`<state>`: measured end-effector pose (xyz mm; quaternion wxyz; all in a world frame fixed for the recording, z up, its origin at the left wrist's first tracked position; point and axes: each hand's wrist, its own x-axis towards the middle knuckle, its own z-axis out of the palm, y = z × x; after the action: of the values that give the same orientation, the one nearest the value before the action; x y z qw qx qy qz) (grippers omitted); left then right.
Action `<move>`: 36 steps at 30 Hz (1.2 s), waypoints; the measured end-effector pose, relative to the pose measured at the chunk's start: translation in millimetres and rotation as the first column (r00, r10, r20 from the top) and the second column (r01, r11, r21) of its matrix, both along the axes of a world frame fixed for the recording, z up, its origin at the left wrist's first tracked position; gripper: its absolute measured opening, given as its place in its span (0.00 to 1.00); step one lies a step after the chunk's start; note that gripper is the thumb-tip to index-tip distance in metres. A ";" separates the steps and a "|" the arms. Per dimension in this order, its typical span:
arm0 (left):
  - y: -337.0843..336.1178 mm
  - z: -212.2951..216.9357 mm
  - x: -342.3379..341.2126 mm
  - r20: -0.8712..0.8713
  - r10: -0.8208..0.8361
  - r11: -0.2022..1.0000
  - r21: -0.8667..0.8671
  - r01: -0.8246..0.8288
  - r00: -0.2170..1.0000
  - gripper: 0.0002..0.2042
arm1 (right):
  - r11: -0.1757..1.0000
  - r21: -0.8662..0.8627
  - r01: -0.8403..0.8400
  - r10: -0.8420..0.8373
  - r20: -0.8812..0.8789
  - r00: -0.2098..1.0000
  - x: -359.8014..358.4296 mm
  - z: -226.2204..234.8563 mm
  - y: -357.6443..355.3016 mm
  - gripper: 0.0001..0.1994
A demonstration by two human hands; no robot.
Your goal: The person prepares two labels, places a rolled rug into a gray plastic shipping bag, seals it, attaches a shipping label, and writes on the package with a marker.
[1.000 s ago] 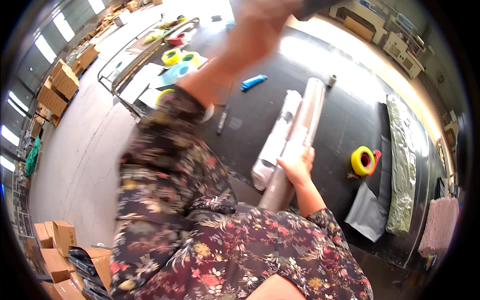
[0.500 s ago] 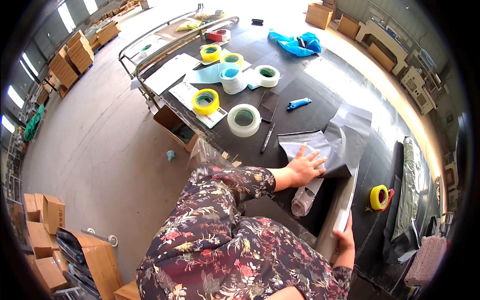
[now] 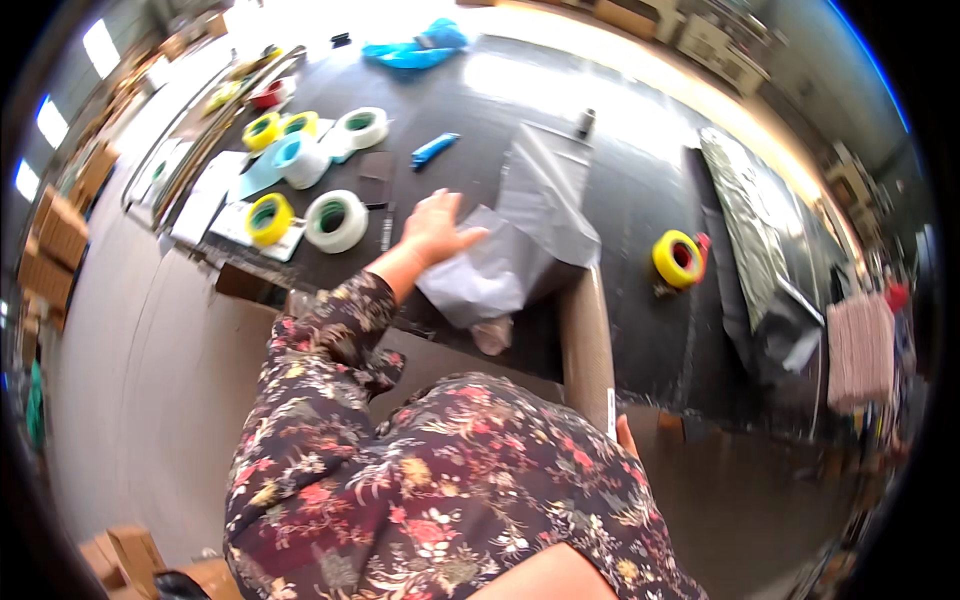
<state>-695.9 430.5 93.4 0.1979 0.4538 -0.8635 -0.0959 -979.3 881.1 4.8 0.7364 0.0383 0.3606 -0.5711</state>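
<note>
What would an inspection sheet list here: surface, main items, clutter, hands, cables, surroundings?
Surface: black tabletop, bright glare at the far side.
Main items: gray bag overlapping a brown roll, which juts past the near edge.
Clutter: white tape roll, blue bag; yellow tape roll at right.
Hands: left hand open at the gray bag, contact unclear; right hand mostly hidden, beside the brown roll.
Cables: nothing seen.
Surroundings: cardboard boxes, bare floor.
</note>
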 end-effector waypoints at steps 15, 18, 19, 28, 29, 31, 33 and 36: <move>-48.6 15.7 -14.5 -0.155 0.271 0.471 0.882 0.009 0.950 0.29 | 0.967 -0.052 0.248 -0.244 0.071 0.967 10.5 -13.2 47.2 0.34; -55.4 26.5 -49.8 -0.464 0.169 0.900 0.432 0.056 0.869 0.14 | 0.962 -0.062 0.265 -0.259 0.088 0.962 0.6 -18.6 46.2 0.32; -63.2 32.8 -63.7 -0.539 0.041 0.919 0.350 0.180 0.841 0.13 | 0.965 -0.076 0.251 -0.244 0.090 0.966 -8.6 -23.1 43.5 0.32; 126.5 35.2 -126.6 -0.136 -0.787 0.612 -0.296 0.733 0.602 0.16 | 0.920 -0.065 0.386 -0.385 0.027 0.923 -53.3 26.5 16.9 0.25; 136.6 19.2 -115.2 -0.063 -0.801 0.597 -0.164 0.785 0.596 0.16 | 0.916 -0.109 0.386 -0.385 0.031 0.923 -47.8 25.2 13.9 0.26; 147.9 -6.3 -96.9 -0.014 -0.853 0.511 0.177 0.841 0.522 0.20 | 0.920 -0.147 0.363 -0.365 0.012 0.931 -52.2 19.5 11.5 0.27; 145.8 -10.7 -89.9 -0.170 -0.769 0.410 0.610 0.679 0.617 0.22 | 0.917 -0.139 0.373 -0.376 0.005 0.927 -53.8 9.3 17.0 0.28; 128.1 -10.1 -86.0 -0.211 -0.569 0.720 0.339 0.605 0.795 0.20 | 0.918 -0.148 0.367 -0.372 -0.004 0.928 -47.5 7.0 18.9 0.29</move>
<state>-781.9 558.7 83.2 0.1021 0.1817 -0.9156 -0.3440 -1026.7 900.0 11.8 0.6103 0.0430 0.3162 -0.7250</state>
